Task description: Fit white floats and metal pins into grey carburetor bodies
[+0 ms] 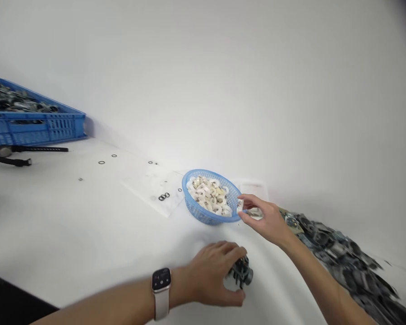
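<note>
Between the thumb and fingers of my right hand (pixel 265 221) is a small white plastic part (pixel 240 205), held at the right rim of a round blue basket (pixel 203 217). Inside that basket lies a heap of similar white, partly ring-shaped parts (pixel 209 195). Closer to me, my left hand (pixel 214 273) curls around a dark grey metal part (pixel 242 271) with a round stub on its right side. The hand covers much of this part. A smartwatch (pixel 161 280) with a light strap is on my left wrist.
Dark metal parts (pixel 345 257) are piled along the right. A blue crate (pixel 54 126) full of metal parts stands at the far left, with a black-strapped wristwatch (pixel 6 153) before it. Several black rings (pixel 163 197) lie left of the basket. A white wall (pixel 223 81) rises behind.
</note>
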The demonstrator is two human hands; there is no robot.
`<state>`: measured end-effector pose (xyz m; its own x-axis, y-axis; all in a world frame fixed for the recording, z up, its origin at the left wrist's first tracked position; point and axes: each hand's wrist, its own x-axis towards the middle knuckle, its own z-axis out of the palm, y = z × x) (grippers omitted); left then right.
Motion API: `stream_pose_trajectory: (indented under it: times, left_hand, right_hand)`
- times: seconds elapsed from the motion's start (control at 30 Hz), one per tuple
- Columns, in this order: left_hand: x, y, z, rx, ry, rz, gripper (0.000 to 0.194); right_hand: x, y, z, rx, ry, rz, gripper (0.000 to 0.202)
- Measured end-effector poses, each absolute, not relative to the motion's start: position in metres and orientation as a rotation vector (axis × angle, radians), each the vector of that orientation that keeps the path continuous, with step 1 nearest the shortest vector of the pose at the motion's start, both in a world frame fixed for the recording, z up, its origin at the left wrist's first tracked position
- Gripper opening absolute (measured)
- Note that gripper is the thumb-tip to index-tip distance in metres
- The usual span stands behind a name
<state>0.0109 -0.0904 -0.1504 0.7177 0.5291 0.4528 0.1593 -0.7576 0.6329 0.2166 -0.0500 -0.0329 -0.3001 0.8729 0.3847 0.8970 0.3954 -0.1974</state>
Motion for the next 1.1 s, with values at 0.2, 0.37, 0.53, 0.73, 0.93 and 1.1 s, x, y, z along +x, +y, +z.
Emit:
stream_pose_trajectory:
  times: [0.2,0.37,0.53,0.73,0.93,1.1]
  left_hand:
    - [0.01,-0.09,-0.148,2.288,0.551,0.845,0.07]
    - [0.012,-0.089,-0.15,2.216,0.606,0.897,0.06]
    - [0.012,-0.088,-0.145,2.137,0.657,0.932,0.048]
    - [0.015,-0.086,-0.148,2.117,0.701,0.996,0.035]
    - [0.018,-0.086,-0.154,2.094,0.727,0.984,0.038]
    - [0.02,-0.086,-0.159,2.119,0.757,0.987,0.038]
  right_hand:
    - [0.229,-0.117,-0.055,-1.563,-2.062,0.341,0.031]
    - [0.229,-0.134,-0.08,-1.525,-1.993,0.473,0.03]
    - [0.228,-0.136,-0.091,-1.472,-1.936,0.73,0.038]
    - [0.231,-0.135,-0.1,-1.404,-1.902,0.946,0.054]
    - [0.232,-0.136,-0.105,-1.329,-1.861,1.091,0.06]
    - [0.234,-0.134,-0.099,-1.417,-1.722,1.081,0.038]
